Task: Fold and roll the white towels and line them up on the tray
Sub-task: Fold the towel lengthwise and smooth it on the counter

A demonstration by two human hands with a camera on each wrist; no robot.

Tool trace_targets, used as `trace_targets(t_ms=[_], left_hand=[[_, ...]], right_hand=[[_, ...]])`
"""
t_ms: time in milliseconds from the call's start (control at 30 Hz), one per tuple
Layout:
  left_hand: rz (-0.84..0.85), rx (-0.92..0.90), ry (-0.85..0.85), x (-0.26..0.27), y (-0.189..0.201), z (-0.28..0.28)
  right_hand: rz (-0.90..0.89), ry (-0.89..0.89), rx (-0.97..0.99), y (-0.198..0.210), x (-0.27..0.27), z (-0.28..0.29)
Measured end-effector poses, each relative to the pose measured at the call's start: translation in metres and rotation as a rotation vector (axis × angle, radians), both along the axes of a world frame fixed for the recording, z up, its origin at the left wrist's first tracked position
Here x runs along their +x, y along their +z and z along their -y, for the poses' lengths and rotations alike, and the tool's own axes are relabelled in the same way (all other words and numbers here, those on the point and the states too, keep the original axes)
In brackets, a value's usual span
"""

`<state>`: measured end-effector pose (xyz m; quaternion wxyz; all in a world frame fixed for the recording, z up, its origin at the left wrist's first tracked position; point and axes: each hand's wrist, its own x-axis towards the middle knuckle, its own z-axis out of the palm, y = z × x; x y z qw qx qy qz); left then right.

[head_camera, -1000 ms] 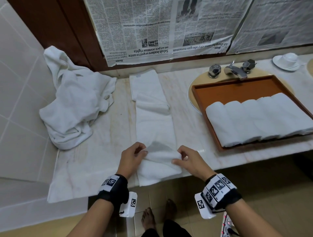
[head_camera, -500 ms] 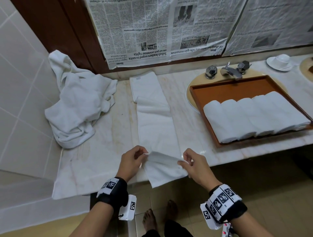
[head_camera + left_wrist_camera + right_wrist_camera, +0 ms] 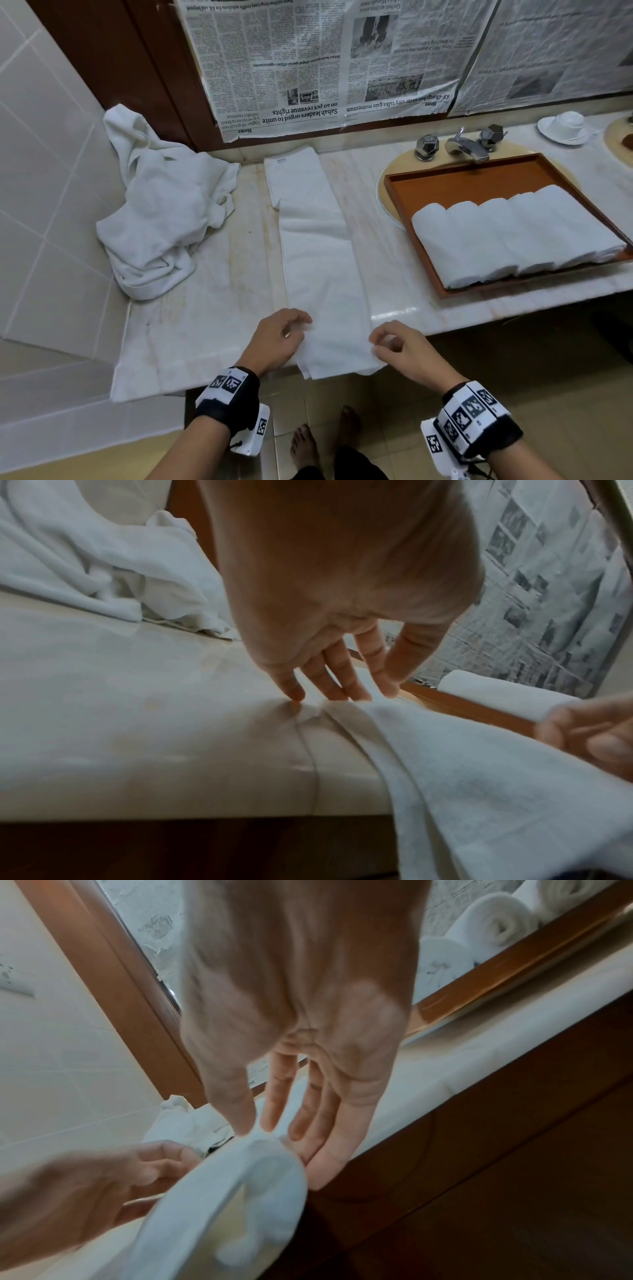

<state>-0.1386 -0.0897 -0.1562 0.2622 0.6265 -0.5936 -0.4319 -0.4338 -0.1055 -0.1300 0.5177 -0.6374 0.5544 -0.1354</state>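
Observation:
A long folded white towel (image 3: pixel 322 260) lies flat along the marble counter (image 3: pixel 212 274), with its near end hanging over the front edge. My left hand (image 3: pixel 301 329) pinches the towel's left edge near the counter's front, as the left wrist view shows (image 3: pixel 363 693). On the right edge, my right hand (image 3: pixel 376 342) pinches the cloth between thumb and forefinger (image 3: pixel 255 1130). Several rolled white towels (image 3: pixel 507 236) lie side by side in the brown tray (image 3: pixel 479 174) to the right.
A heap of unfolded white towels (image 3: pixel 164 212) sits in the counter's left corner against the tiled wall. Behind the tray stand a chrome faucet (image 3: pixel 466 147) and an upturned cup on a saucer (image 3: pixel 565 126). Newspaper (image 3: pixel 342 61) covers the back wall.
The towel's near end, held up in a fold between both hands, has been drawn toward me. It now lies flat and hangs over the counter edge.

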Motion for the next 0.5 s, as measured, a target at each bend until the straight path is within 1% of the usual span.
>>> trace_targets(t_ms=[100, 167, 233, 333, 433, 500], left_hand=[[0.272, -0.073, -0.136, -0.007, 0.0, 0.009], [0.462, -0.034, -0.211, -0.014, 0.0, 0.015], [0.6, -0.009, -0.229, -0.022, 0.002, 0.022], [0.699, 0.021, -0.203, -0.032, 0.007, 0.035], [0.704, 0.029, -0.175, -0.035, 0.008, 0.043], [0.706, 0.028, -0.161, -0.035, 0.004, 0.043]], right_hand=[[-0.083, 0.013, 0.015, -0.004, 0.014, 0.006], [-0.106, 0.02, 0.022, -0.004, 0.024, 0.009], [-0.109, 0.014, 0.049, -0.005, 0.029, 0.009], [-0.101, -0.004, 0.074, -0.009, 0.027, 0.005], [-0.112, 0.009, 0.087, -0.009, 0.02, -0.001], [-0.101, 0.023, 0.147, -0.007, 0.016, -0.004]])
